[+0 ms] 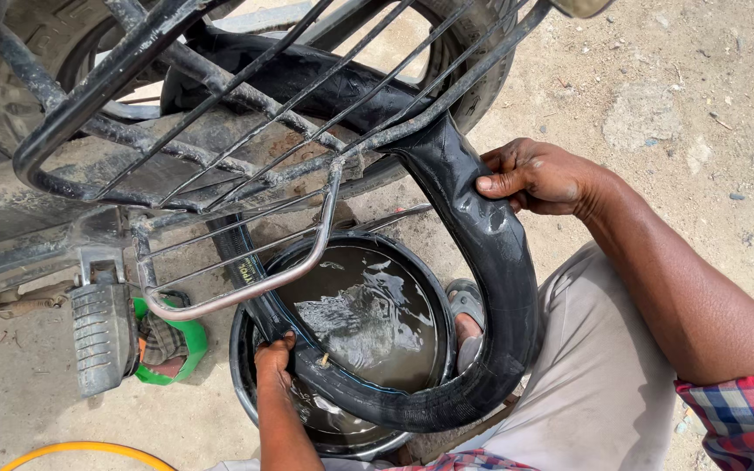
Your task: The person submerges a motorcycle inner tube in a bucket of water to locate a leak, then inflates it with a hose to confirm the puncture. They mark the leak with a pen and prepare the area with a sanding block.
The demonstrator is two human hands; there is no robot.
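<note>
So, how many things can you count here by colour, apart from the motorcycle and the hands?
Black: 2, the inner tube and the water basin
Green: 1, the small container on the ground
Yellow: 1, the hose
Total: 4

Above the basin: a metal carrier rack (246, 113) and its lower guard bar (246, 283) overhang the far rim — little headroom there.
Basin mouth: the black inner tube (490, 262) loops across the water basin (246, 366) (near half only is open water).
Left: footrest (102, 336) and green container (189, 349) crowd the ground.
Right: bare dirt ground (700, 113) — open passage.
</note>
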